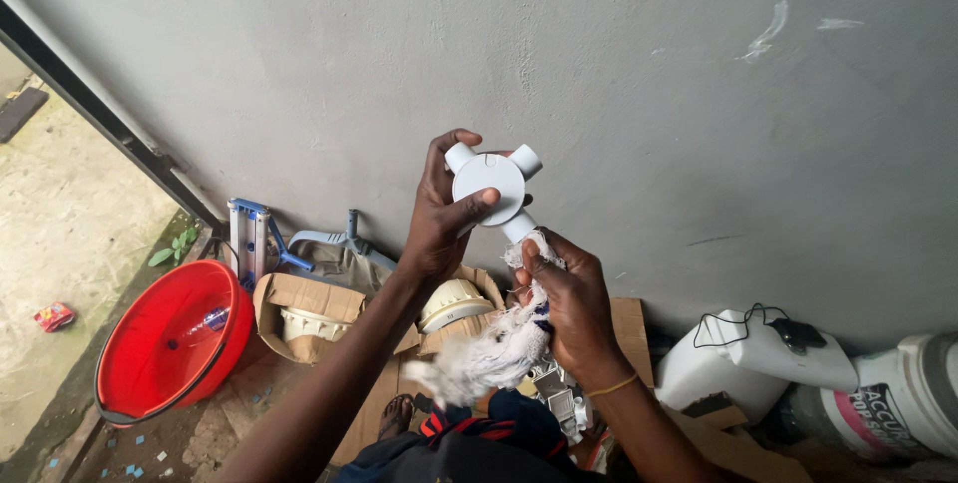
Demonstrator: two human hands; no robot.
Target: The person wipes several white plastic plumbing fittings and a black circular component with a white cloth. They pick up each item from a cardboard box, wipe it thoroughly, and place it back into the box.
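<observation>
Two hands work at centre frame against the grey wall (639, 94). Left hand (439, 214) grasps a white round junction box (489, 187) (three stub outlets visible), thumb across its face. Right hand (569, 303) is clenched on a white frayed rag (489, 353), pressed to the lowest outlet. Red basin (165, 343) sits far left; open cardboard boxes (299, 308) lie below the hands.

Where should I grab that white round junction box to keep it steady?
Probably the round body of the junction box, from the left, as the left hand does: its flat disc suits thumb and fingers, leaving the lower spout clear for the right hand and rag.
</observation>
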